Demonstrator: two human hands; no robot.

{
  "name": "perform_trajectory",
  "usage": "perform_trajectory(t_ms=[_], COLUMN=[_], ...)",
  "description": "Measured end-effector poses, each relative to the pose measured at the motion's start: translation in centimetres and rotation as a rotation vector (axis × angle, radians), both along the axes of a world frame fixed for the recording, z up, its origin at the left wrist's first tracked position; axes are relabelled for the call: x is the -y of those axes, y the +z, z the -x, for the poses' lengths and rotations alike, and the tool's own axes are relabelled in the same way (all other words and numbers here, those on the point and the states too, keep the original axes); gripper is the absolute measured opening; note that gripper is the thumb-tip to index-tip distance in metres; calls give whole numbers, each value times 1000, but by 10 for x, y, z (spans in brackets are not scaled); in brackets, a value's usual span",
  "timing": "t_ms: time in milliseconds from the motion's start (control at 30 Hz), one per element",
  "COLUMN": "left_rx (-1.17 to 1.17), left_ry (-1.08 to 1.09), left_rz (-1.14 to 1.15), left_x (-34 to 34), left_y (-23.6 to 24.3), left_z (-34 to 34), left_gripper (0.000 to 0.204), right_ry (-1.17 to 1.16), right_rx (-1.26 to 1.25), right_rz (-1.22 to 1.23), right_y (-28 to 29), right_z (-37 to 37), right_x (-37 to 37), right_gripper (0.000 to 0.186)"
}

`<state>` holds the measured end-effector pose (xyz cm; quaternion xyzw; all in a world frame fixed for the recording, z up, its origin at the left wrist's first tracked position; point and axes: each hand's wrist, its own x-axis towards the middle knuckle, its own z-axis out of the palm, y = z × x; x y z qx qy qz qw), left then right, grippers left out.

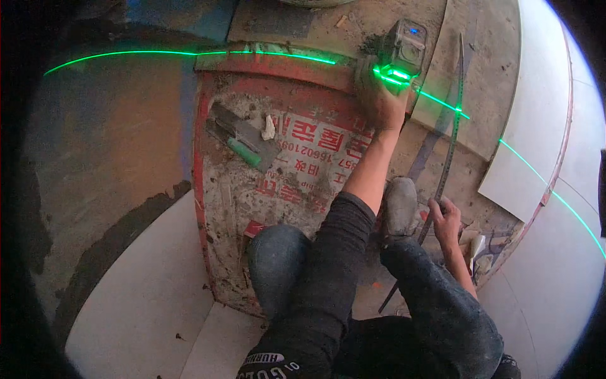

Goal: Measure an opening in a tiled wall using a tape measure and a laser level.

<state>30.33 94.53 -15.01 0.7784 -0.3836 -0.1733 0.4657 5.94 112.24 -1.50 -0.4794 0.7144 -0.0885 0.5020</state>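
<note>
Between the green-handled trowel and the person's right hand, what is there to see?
In the head view, rightward from the trowel: the printed surface, the left forearm crossing above it, then the dusty shoe beside the right hand.

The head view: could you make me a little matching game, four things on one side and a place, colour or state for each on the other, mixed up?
Column one
1. Laser level
2. Long dark strip
3. Trowel
4. Shoe

Column two
A. Green-handled, lying on the printed sheet
B. Pinched by the right hand and crossed by a green laser line
C. Greyish, just left of the right hand, worn on a foot
D. Glowing green, against the left hand

Pairs: 1-D, 2-B, 3-A, 4-C
</note>
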Motion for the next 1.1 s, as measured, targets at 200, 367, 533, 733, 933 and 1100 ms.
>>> perform_trajectory(t_ms=[200,367,533,733,933,1100], left_rx=[313,83,162,147,243,220], left_ry=[57,-24,21,25,-26,-86], left_rz=[91,25,91,45,95,70], left_x=[5,-3,-1,-1,-6,-31], left_y=[-1,-14,-3,-9,5,12], left_z=[10,-7,7,-4,-1,-11], left_gripper=[80,89,88,92,96,94], right_ry=[71,101,63,103,158,115], right_rx=[-92,-58,-65,-86,-169,-162], right_rz=[-6,48,19,61,58,102], right_y=[-1,-5,-7,-9,-14,-20], right_z=[19,3,17,13,30,37], right_x=[1,-5,-3,-6,-16,-31], right_gripper=[29,31,31,32,34,39])
